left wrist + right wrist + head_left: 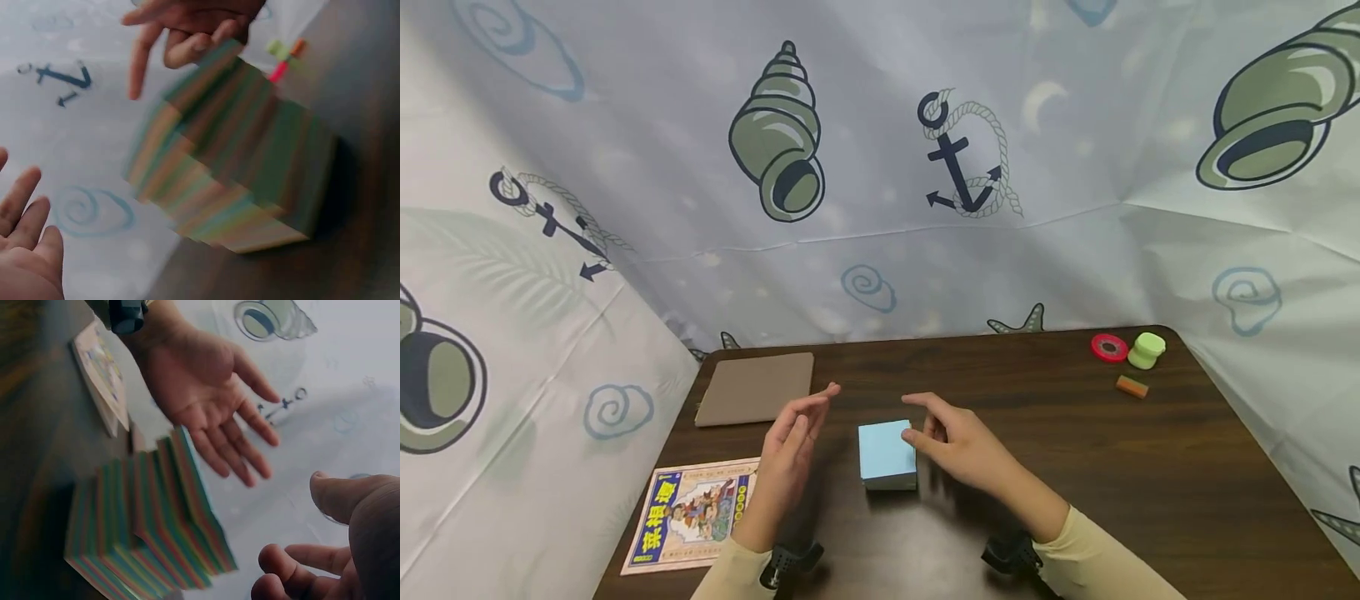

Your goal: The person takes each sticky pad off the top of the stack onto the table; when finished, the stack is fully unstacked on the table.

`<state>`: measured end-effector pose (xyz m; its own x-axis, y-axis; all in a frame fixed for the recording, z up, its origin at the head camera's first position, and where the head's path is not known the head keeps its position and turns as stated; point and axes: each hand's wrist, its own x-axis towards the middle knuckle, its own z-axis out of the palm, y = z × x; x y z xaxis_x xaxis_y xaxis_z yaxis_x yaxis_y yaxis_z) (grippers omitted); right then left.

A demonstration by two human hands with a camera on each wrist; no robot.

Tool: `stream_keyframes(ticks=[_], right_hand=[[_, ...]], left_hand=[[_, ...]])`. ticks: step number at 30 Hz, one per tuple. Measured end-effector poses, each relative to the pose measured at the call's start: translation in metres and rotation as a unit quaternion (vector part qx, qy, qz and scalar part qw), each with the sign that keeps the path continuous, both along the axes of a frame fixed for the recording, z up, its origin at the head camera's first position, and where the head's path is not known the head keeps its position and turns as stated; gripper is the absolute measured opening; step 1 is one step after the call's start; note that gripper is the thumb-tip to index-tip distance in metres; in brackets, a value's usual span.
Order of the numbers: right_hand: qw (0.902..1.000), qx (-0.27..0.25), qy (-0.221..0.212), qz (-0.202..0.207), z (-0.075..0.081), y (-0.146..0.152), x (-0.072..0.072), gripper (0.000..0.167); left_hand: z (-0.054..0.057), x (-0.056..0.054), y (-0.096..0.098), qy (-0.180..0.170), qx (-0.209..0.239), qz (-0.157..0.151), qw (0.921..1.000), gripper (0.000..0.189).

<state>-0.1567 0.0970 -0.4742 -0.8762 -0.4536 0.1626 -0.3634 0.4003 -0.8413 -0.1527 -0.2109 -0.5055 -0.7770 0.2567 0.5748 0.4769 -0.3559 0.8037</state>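
A tall stack of striped, many-coloured square pads [886, 452] with a light blue top stands on the table between my hands. Its layers look unevenly lined up in the left wrist view [244, 156] and the right wrist view [150, 519]. My left hand [792, 454] is raised to the left of the stack, its fingers extended and nothing in them. To the stack's right, my right hand [958, 442] hovers near the top edge, thumb and index finger spread apart, holding nothing. In the right wrist view, a gap shows between its fingers [300, 562] and the stack.
A picture-covered book [696, 512] lies at the left, with a flat brown rectangular thing [756, 387] behind it. At the back right are a red ring [1109, 347], a light green small object [1146, 350] and an orange-and-green block [1132, 387]. Patterned cloth [880, 167] hangs around the table.
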Motion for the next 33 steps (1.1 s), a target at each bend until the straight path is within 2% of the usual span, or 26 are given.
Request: stream_keyframes(ticks=[2,4,8,10,13,16,19,22,26,30,33], right_hand=[[1.0,0.0,-0.007,0.004,-0.004,-0.006,0.003,0.056],[0.9999,0.003,-0.011,0.003,-0.009,-0.012,0.005,0.06],[0.9997,0.012,-0.022,0.001,-0.02,-0.02,0.007,0.065],[0.9996,0.017,-0.023,0.001,-0.024,-0.023,0.008,0.065],[0.9996,0.015,-0.023,0.002,-0.029,-0.026,0.009,0.062],[0.9994,-0.002,-0.035,0.003,-0.034,-0.029,0.01,0.06],[0.999,-0.017,-0.042,-0.002,-0.038,-0.032,0.01,0.062],[0.9991,-0.015,-0.039,-0.006,-0.042,-0.034,0.011,0.065],[0.9989,-0.015,-0.043,0.001,-0.047,-0.036,0.011,0.068],[0.9988,-0.021,-0.043,0.01,-0.048,-0.035,0.009,0.065],[0.999,-0.028,-0.033,0.015,-0.045,-0.034,0.007,0.062]], left_hand=[[-0.011,0.004,-0.005,-0.024,0.019,-0.024,0.9992,0.045],[-0.023,0.007,-0.009,-0.051,0.038,-0.067,0.9957,0.049],[-0.047,0.007,-0.014,-0.109,0.041,-0.152,0.9815,0.061],[-0.055,0.007,-0.014,-0.13,0.018,-0.171,0.9764,0.07],[-0.064,0.006,-0.012,-0.155,-0.03,-0.177,0.9715,0.082],[-0.067,0.007,-0.011,-0.188,-0.084,-0.178,0.9623,0.088],[-0.065,0.008,-0.01,-0.218,-0.127,-0.179,0.9511,0.087],[-0.063,0.008,-0.009,-0.23,-0.15,-0.17,0.9464,0.088],[-0.063,0.008,-0.003,-0.223,-0.189,-0.127,0.9479,0.098],[-0.064,0.005,0.007,-0.198,-0.245,-0.063,0.947,0.103],[-0.064,-0.001,0.016,-0.18,-0.268,-0.022,0.9462,0.102]])
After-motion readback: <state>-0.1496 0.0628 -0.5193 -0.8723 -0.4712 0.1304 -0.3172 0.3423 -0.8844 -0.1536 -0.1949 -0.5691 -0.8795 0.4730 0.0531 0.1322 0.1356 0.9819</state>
